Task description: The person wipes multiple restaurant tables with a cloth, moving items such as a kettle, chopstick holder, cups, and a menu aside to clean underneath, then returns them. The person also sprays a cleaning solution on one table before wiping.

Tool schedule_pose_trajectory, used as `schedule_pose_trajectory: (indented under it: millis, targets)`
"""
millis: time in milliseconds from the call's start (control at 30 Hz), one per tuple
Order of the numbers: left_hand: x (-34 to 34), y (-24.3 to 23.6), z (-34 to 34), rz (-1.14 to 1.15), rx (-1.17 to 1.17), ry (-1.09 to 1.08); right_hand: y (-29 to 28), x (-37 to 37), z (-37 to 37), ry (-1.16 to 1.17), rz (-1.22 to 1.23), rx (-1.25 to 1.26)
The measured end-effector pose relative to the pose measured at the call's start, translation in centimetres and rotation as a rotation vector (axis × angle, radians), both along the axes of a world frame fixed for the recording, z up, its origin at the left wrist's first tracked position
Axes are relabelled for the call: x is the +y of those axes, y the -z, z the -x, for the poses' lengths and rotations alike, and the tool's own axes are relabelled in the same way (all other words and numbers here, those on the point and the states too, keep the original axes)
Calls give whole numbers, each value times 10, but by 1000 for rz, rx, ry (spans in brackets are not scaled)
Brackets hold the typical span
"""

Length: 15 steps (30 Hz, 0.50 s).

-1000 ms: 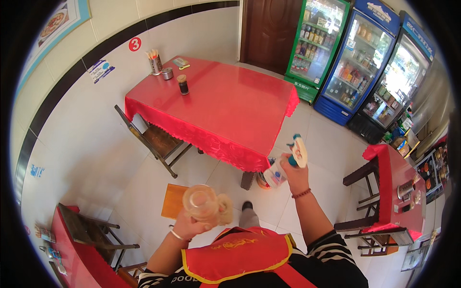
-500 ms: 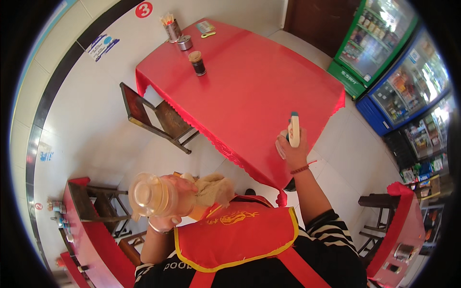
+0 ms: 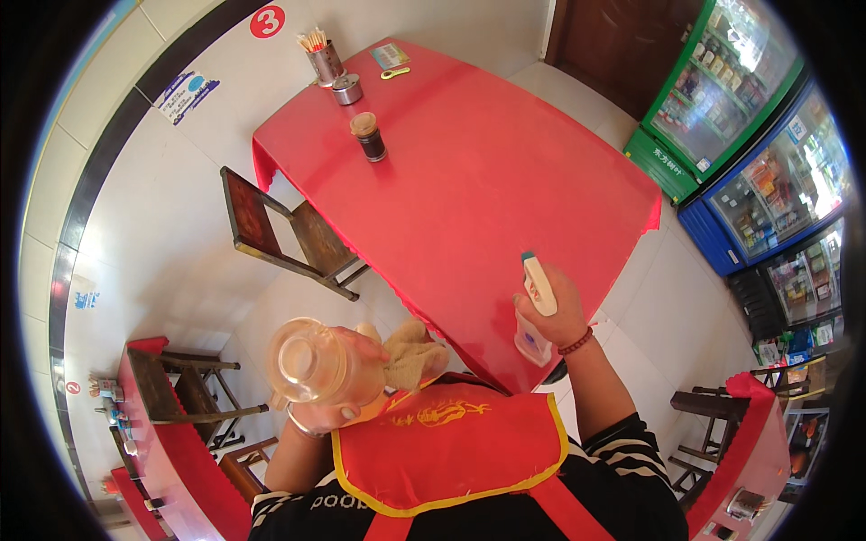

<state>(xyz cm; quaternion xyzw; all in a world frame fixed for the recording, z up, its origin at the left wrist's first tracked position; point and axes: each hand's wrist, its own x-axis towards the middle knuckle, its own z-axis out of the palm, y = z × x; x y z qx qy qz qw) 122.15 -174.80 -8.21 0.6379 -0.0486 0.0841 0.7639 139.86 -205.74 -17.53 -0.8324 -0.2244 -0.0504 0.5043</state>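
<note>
My left hand point(image 3: 359, 348) grips a translucent plastic pitcher point(image 3: 307, 361), tilted in the view, together with a crumpled tan cloth point(image 3: 413, 356). My right hand point(image 3: 557, 311) is wrapped round the neck of a clear spray bottle point(image 3: 530, 338) with a cream trigger head. The bottle is at the near right corner of the red-covered table point(image 3: 469, 189), on or just above its top; contact is unclear. Toward the back of that table stand a dark sauce jar point(image 3: 368, 142), a metal pot point(image 3: 347, 91), a metal holder of sticks point(image 3: 325, 63) and a small yellow-green item point(image 3: 393, 73).
A wooden chair point(image 3: 257, 221) stands at the table's left side. Other red tables point(image 3: 162, 442) with chairs are at lower left and lower right point(image 3: 758, 424). Drink fridges point(image 3: 699, 99) line the right, beside a brown door point(image 3: 604, 54).
I have moved closer to the table, which now fills more of the view. The spray bottle has moved from beside the table's corner to over it. The pitcher and cloth have shifted leftward.
</note>
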Motion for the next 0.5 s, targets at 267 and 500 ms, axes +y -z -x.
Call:
schedule_pose_trajectory:
  millis: [267,500]
  targets:
    - [26,4,-6,-7,76,-17,-11,-6,2,-112,152,241]
    - [48,14,-11,-36,21,-58,-2,-39,23,234,-48,315]
